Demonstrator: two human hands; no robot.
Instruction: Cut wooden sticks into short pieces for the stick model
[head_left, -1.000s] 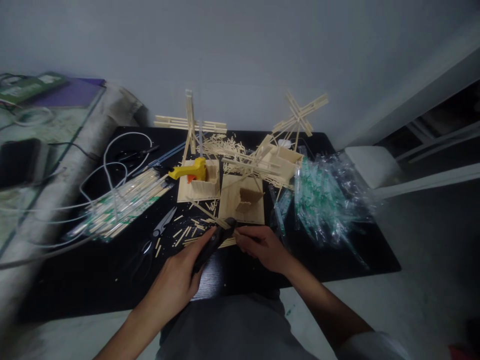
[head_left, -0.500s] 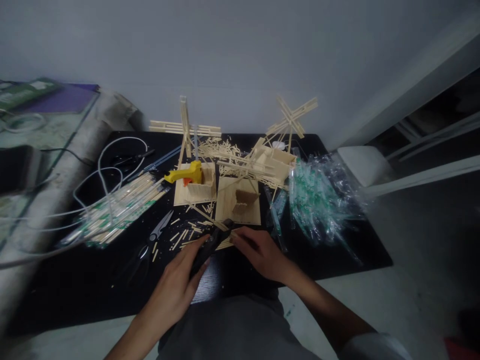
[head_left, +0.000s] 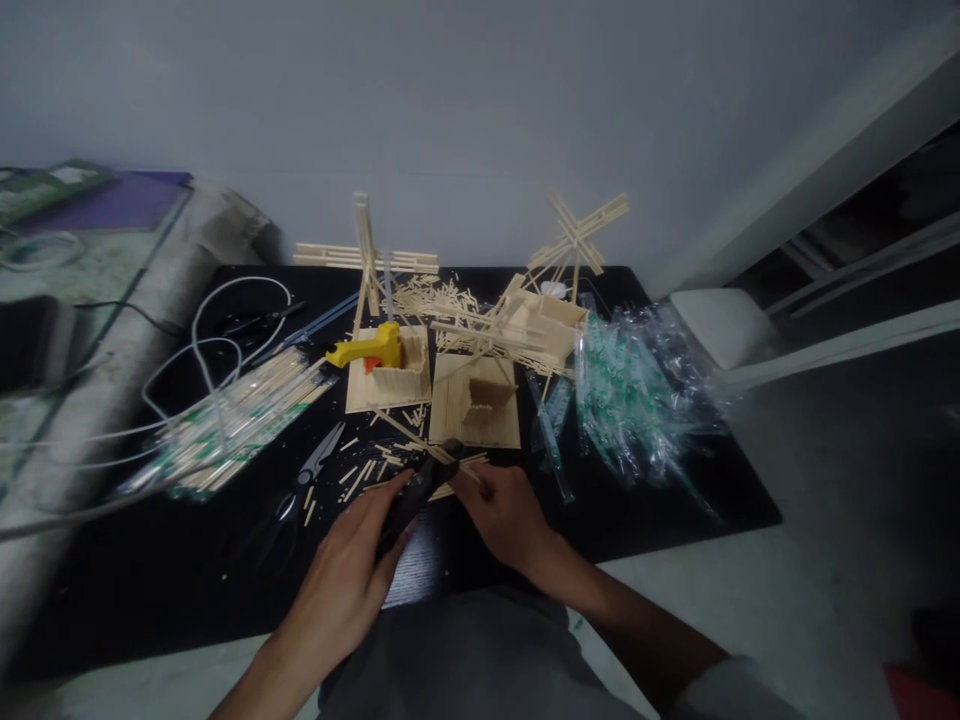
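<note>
My left hand [head_left: 352, 555] is wrapped round dark-handled pliers [head_left: 416, 495], whose jaws point away from me to the right. A thin wooden stick [head_left: 405, 430] slants down to the jaws from the upper left. The fingers of my right hand [head_left: 508, 512] are pinched on the stick's near end, just right of the jaws. Short cut pieces of stick [head_left: 366, 472] lie scattered left of the pliers. Just beyond my hands stands a wooden base [head_left: 450, 415] with a small box of sticks [head_left: 487, 397] on it.
A yellow glue gun [head_left: 382, 345] rests on another stick-built base. Windmill-like stick frames [head_left: 367, 255] stand at the back. Scissors [head_left: 319, 455] and packed sticks [head_left: 232, 420] lie left, near a white cable [head_left: 199, 345]. Crumpled plastic wrappers [head_left: 637, 390] cover the right side.
My right hand has shifted slightly left and down, closer to the pliers' jaws. The left hand keeps its hold on the pliers. The whole view has moved a little.
</note>
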